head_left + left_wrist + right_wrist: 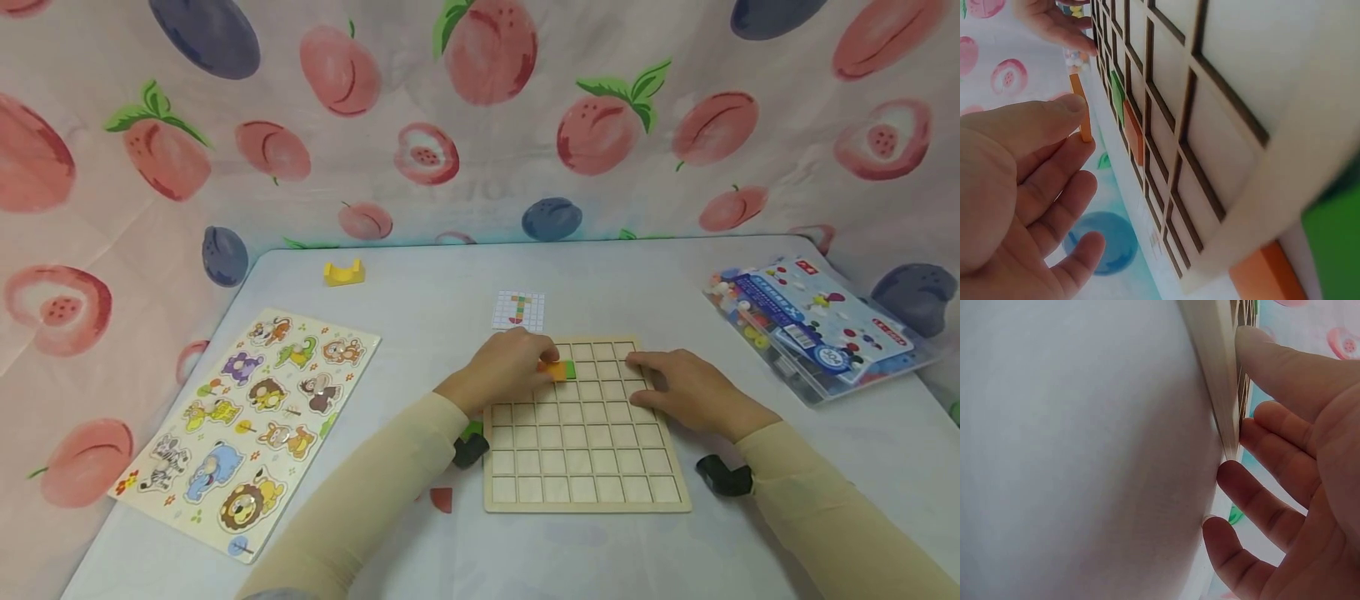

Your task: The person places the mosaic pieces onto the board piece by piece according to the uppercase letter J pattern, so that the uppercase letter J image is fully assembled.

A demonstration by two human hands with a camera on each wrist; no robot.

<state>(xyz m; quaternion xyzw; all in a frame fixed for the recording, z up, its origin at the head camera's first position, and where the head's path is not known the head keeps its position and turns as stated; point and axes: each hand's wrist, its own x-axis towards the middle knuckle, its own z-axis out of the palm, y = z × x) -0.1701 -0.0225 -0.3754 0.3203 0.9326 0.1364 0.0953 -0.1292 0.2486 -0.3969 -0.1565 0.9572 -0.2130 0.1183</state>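
A wooden grid board (587, 493) lies on the table between both hands. My left hand (501, 372) is over its upper left part and pinches a thin orange tile (1084, 114) between thumb and forefinger. In the grid near those fingertips sit a green tile (570, 369) and, beside it, another orange tile (1133, 133). My right hand (692, 392) rests at the board's right edge. Its thumb (1272, 359) and a finger touch the top of the rim, while other fingers lie along the side, loosely bent.
Behind the board lies a pattern card (519, 311). A red piece (442, 500) and a green piece (1338, 250) are left of the board. An animal puzzle (251, 425) lies at left, a yellow block (344, 272) at the back, a plastic case (821, 321) at right.
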